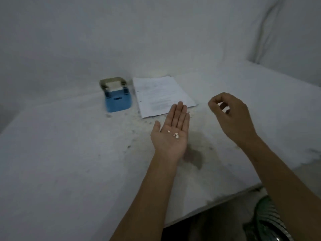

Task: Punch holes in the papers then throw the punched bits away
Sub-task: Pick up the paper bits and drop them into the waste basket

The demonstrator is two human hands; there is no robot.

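L hand (171, 136) flat, released, cupping punched bits (175, 135): tiny, light, scatter easily; keep palm level. R hand (231, 117) pinch-curled, can't tell if holding bit. Papers (161, 96) on counter (69, 153).

one view only, from the person's head, looking forward and down over a white table (69, 171) toward a white wall (156, 32) across the top of the frame. both forearms enter from the bottom edge, near the lens. the left hand (171, 134) sits at centre, the right hand (231, 119) right of centre. the table's near edge cuts the lower right corner. wide-angle bending shows at the frame's edges.
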